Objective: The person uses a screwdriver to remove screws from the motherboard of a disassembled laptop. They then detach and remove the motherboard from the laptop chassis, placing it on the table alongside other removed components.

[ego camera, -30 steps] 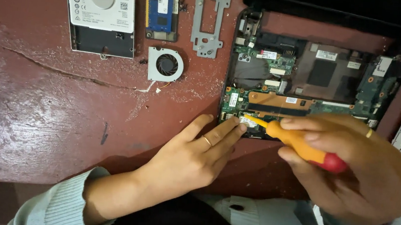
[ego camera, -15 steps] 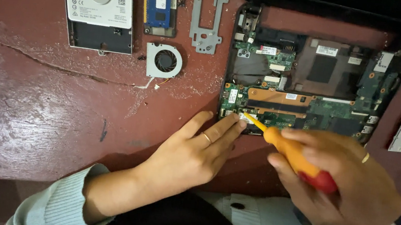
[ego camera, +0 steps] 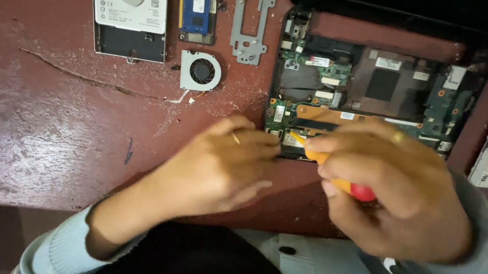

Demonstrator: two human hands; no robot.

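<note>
Right now right hand (ego camera: 395, 189) grips screwdriver (ego camera: 336, 176), tip aimed up-left at laptop board (ego camera: 319, 112); left hand (ego camera: 223, 165) loosely curled, empty, just beside tip.

We see the right hand (ego camera: 398, 192) gripping an orange-and-red screwdriver (ego camera: 328, 170), tip at the near edge of the opened laptop's circuit board (ego camera: 368, 102). Left hand (ego camera: 223, 165) rests beside it. Small fan (ego camera: 201, 71) lies apart on the red table (ego camera: 33, 127).

Worn reddish-brown wooden table (ego camera: 45, 134): fills the view, surface scratched, scuffed and dusted with pale specks. Long thin scratch from 9 toward 11 o'clock. Light glares softly off the wood at 8 o'clock. Table's near edge runs along 6 o'clock, dark shadow below.
</note>
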